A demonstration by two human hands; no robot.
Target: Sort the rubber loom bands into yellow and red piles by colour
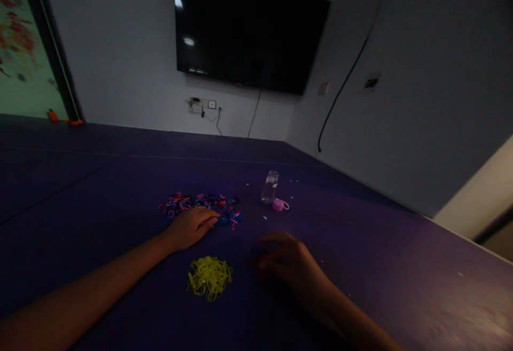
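My left hand [193, 228] rests at the near edge of a pile of pink, blue and dark small elastic bands [176, 204]. Its fingers are curled together at the tips, and whatever lies between them is hidden. Smeared by motion, my right hand [290, 260] hovers low over the purple surface, its fingers and thumb apart. Beneath it shows a blurred red patch [262, 265], partly covered by the thumb; what it is stays unclear. Between my forearms lies a heap of yellow elastic bands [210, 278].
A clear bottle [270, 187] stands uncapped beyond my hands, with a pink looped cap [279, 204] beside it. White scraps [265, 218] dot the purple surface [120, 190]. A wall-mounted television [248, 25] hangs ahead, and a black cable [340, 86] runs down the right wall.
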